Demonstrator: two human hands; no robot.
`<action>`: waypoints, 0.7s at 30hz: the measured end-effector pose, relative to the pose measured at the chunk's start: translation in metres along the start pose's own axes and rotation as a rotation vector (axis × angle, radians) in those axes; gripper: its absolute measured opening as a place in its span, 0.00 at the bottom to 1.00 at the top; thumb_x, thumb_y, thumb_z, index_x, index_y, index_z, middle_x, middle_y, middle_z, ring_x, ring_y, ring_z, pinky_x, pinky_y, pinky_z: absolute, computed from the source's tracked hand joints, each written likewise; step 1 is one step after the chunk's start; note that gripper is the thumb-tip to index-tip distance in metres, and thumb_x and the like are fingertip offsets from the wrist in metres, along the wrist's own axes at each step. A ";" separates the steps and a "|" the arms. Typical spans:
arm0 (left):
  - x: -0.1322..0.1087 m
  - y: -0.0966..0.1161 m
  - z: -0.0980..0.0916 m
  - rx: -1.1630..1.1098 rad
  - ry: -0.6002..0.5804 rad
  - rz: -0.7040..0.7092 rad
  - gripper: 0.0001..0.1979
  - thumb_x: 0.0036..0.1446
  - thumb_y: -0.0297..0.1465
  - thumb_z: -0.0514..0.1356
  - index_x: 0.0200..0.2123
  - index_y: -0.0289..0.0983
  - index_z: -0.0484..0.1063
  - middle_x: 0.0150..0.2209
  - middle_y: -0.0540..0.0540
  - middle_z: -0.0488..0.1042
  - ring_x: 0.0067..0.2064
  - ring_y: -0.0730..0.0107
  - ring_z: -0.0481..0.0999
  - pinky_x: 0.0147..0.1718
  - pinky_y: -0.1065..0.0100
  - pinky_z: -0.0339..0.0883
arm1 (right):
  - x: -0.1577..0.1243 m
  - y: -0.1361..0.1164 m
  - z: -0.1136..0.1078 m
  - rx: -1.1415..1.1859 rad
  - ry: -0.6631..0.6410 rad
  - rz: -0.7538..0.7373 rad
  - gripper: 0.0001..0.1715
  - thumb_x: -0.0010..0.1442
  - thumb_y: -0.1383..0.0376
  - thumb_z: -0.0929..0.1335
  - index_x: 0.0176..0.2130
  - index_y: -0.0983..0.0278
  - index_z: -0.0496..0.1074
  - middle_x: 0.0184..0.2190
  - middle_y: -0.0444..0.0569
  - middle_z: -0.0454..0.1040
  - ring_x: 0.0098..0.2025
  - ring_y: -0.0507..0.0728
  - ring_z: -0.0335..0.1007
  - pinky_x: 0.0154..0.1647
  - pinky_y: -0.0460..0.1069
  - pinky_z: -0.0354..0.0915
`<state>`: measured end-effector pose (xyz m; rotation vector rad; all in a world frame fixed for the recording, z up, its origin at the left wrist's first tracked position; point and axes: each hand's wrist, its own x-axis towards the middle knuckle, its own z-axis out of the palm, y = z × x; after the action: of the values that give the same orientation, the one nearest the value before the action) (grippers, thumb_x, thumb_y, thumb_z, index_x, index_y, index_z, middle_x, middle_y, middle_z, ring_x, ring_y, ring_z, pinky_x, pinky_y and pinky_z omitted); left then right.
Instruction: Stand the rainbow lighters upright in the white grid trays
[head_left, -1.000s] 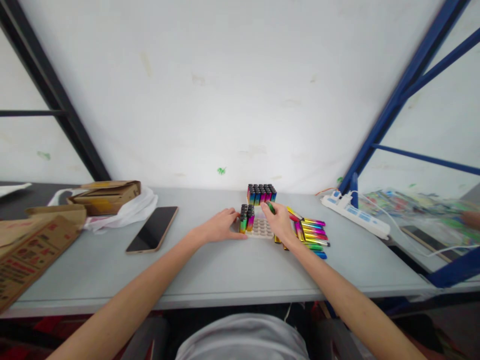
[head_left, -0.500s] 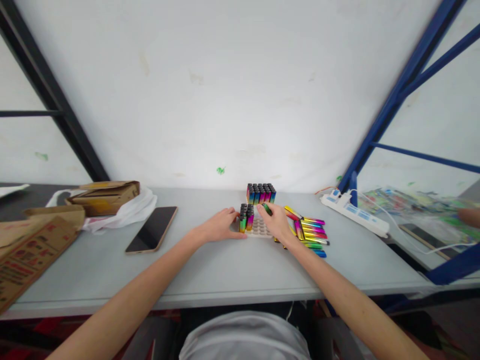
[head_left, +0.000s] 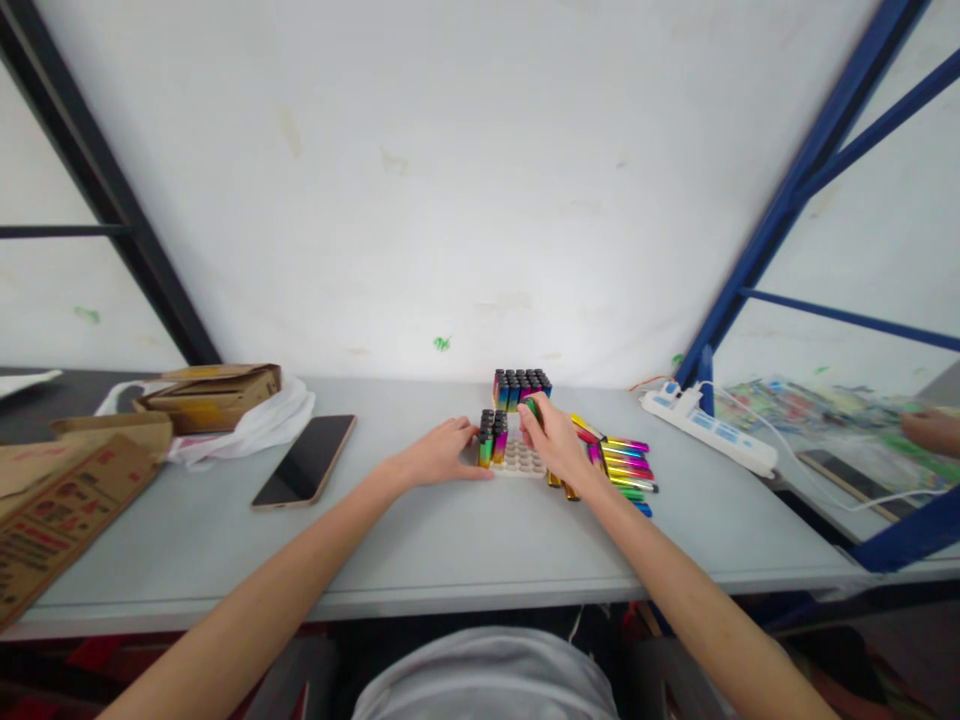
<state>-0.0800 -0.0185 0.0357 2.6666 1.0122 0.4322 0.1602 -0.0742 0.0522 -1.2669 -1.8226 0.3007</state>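
Observation:
A pale tray (head_left: 523, 461) with rows of round holes lies between my hands. Several shiny, black-topped lighters (head_left: 493, 440) stand upright in its left part. My left hand (head_left: 439, 452) grips the tray's left side, its thumb along the front corner and its fingers beside the standing lighters. My right hand (head_left: 556, 437) is above the tray's right part, its fingers closed round a green lighter (head_left: 532, 407) that they partly hide. Right of this hand, loose lighters (head_left: 628, 462) in gold, pink, green and blue lie in a pile, partly covered by my forearm.
Behind the tray stands a full block of upright lighters (head_left: 523, 388). To the left are a phone (head_left: 306, 461), a white plastic bag (head_left: 289, 412) and cardboard boxes (head_left: 90, 490). At the right lies a power strip (head_left: 709, 430) with a cable; beyond the blue frame shows another person's hand (head_left: 932, 430).
My right hand, with the green lighter, has risen slightly and shifted a little away from me. My left hand stays in place. The other person's hand at the far right has moved slightly left.

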 end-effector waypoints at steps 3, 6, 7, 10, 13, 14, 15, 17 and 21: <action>0.000 0.001 0.000 0.003 -0.011 -0.005 0.32 0.53 0.60 0.67 0.44 0.36 0.77 0.43 0.39 0.76 0.46 0.49 0.77 0.48 0.56 0.72 | 0.000 0.000 -0.006 -0.074 -0.016 -0.122 0.23 0.76 0.48 0.60 0.36 0.59 0.68 0.35 0.49 0.75 0.38 0.58 0.72 0.41 0.50 0.65; -0.001 0.003 -0.001 -0.003 -0.005 -0.012 0.32 0.53 0.60 0.66 0.43 0.37 0.77 0.43 0.39 0.76 0.46 0.48 0.77 0.47 0.56 0.72 | -0.001 -0.001 -0.011 -0.144 -0.075 -0.174 0.29 0.74 0.45 0.62 0.28 0.60 0.66 0.29 0.46 0.72 0.32 0.56 0.67 0.37 0.50 0.61; -0.001 0.003 -0.002 -0.007 -0.002 -0.012 0.32 0.53 0.60 0.66 0.43 0.37 0.77 0.43 0.39 0.76 0.46 0.48 0.77 0.47 0.56 0.72 | -0.001 -0.002 -0.012 -0.148 -0.108 -0.167 0.31 0.74 0.44 0.62 0.26 0.60 0.65 0.25 0.44 0.69 0.29 0.55 0.64 0.34 0.50 0.59; -0.002 0.004 -0.003 -0.011 -0.002 -0.012 0.32 0.53 0.61 0.66 0.43 0.37 0.78 0.43 0.39 0.76 0.46 0.49 0.77 0.47 0.57 0.72 | -0.003 -0.003 -0.014 -0.111 -0.197 -0.138 0.34 0.73 0.43 0.64 0.22 0.60 0.64 0.20 0.42 0.68 0.25 0.54 0.61 0.30 0.49 0.56; -0.002 0.004 -0.003 -0.002 -0.009 -0.010 0.33 0.53 0.62 0.65 0.44 0.37 0.78 0.44 0.39 0.76 0.47 0.49 0.77 0.47 0.57 0.72 | -0.004 -0.003 -0.014 -0.070 -0.266 -0.122 0.33 0.72 0.44 0.66 0.23 0.60 0.68 0.21 0.43 0.74 0.25 0.55 0.66 0.30 0.48 0.57; -0.002 0.004 -0.003 -0.001 -0.009 -0.008 0.34 0.54 0.62 0.65 0.44 0.37 0.78 0.44 0.39 0.76 0.47 0.48 0.77 0.47 0.57 0.72 | -0.004 -0.002 -0.014 -0.064 -0.291 -0.115 0.33 0.72 0.44 0.66 0.23 0.60 0.70 0.22 0.44 0.76 0.25 0.55 0.67 0.30 0.48 0.58; -0.002 0.004 -0.002 -0.001 -0.007 -0.005 0.34 0.54 0.62 0.65 0.45 0.37 0.78 0.44 0.39 0.76 0.47 0.48 0.77 0.47 0.57 0.72 | -0.004 -0.002 -0.013 -0.064 -0.317 -0.108 0.32 0.72 0.44 0.66 0.24 0.60 0.71 0.22 0.44 0.77 0.25 0.55 0.68 0.30 0.48 0.58; -0.002 0.004 -0.002 -0.002 -0.003 0.000 0.33 0.54 0.62 0.65 0.45 0.37 0.77 0.44 0.39 0.76 0.46 0.48 0.77 0.47 0.57 0.71 | -0.003 -0.002 -0.012 -0.082 -0.371 -0.102 0.33 0.72 0.43 0.66 0.24 0.60 0.73 0.22 0.45 0.77 0.24 0.55 0.69 0.30 0.48 0.58; -0.002 0.003 -0.001 0.001 -0.006 0.002 0.32 0.54 0.61 0.66 0.44 0.38 0.77 0.44 0.39 0.76 0.46 0.49 0.77 0.47 0.57 0.71 | -0.003 -0.007 -0.007 -0.189 -0.405 -0.141 0.33 0.72 0.43 0.66 0.26 0.61 0.76 0.21 0.45 0.76 0.24 0.55 0.68 0.30 0.48 0.55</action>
<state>-0.0795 -0.0219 0.0378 2.6688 1.0084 0.4244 0.1618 -0.0816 0.0591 -1.2618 -2.3206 0.3306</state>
